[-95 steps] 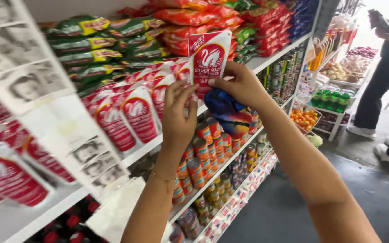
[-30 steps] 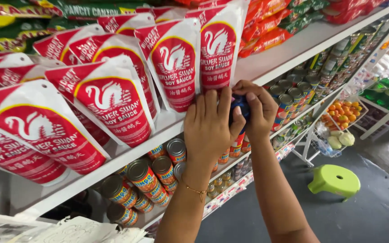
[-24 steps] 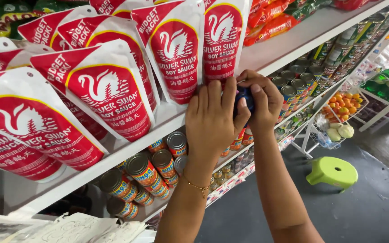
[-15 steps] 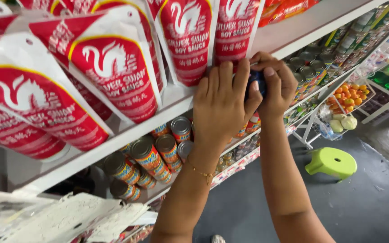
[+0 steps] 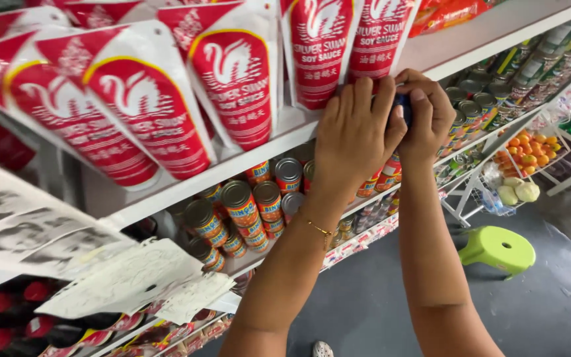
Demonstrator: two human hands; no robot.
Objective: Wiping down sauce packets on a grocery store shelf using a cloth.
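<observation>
Red-and-white sauce pouches [image 5: 232, 86] are leaning in a row along the white shelf [image 5: 457, 46], filling the view from nine to one o'clock, with stacked cans [image 5: 252, 211] sitting below at six. Left hand [image 5: 351, 132] is pressing flat against the shelf edge, fingers [image 5: 365, 99] spread beneath the pouches, while right hand [image 5: 427, 112] at two o'clock is pinching a small dark blue object [image 5: 401, 106]. Tilted pouches look likely to slide off if nudged.

We note a grocery shop: white shelf [image 5: 246, 165] stocked with red sauce pouches [image 5: 232, 79], rows of tins [image 5: 252, 205] below, fruit rack [image 5: 530, 149] along the aisle.
</observation>
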